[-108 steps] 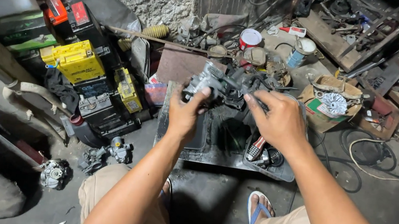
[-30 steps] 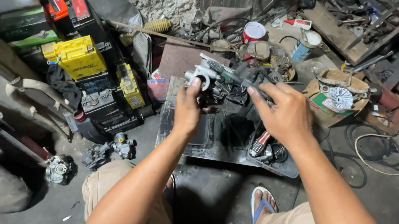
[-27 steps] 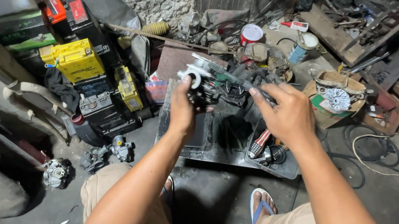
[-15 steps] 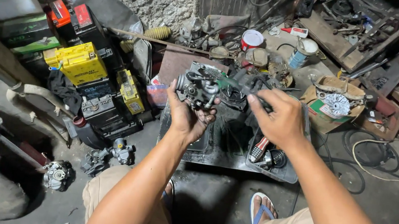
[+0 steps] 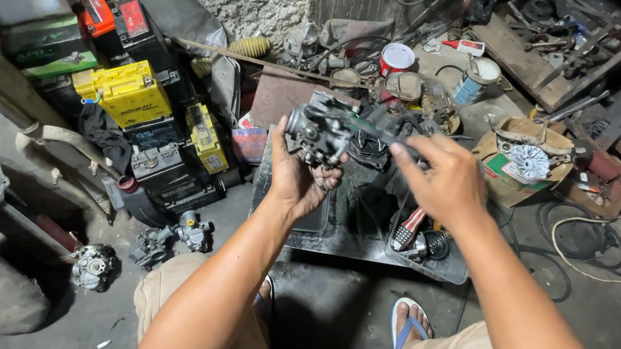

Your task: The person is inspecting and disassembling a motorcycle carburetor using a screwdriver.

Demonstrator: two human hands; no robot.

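Note:
My left hand (image 5: 298,177) cradles a grimy grey metal carburetor (image 5: 320,131) from below, holding it up above a black metal tray (image 5: 346,240). My right hand (image 5: 439,180) reaches in from the right, its fingers touching the dark parts attached to the carburetor's right side; what the fingertips pinch is hidden. In the tray below my right wrist lie a red-handled screwdriver (image 5: 406,228) and a small coil spring (image 5: 434,245).
Stacked batteries, one yellow (image 5: 128,92), stand at the left. Two loose carburetors (image 5: 172,236) (image 5: 93,267) lie on the concrete floor by my left knee. A cardboard box with a round metal part (image 5: 527,160), cans (image 5: 397,59), cables and scrap crowd the back and right.
The carburetor has been turned in my left hand and lifted slightly. My right hand has stayed on its right side. The view shifted a little.

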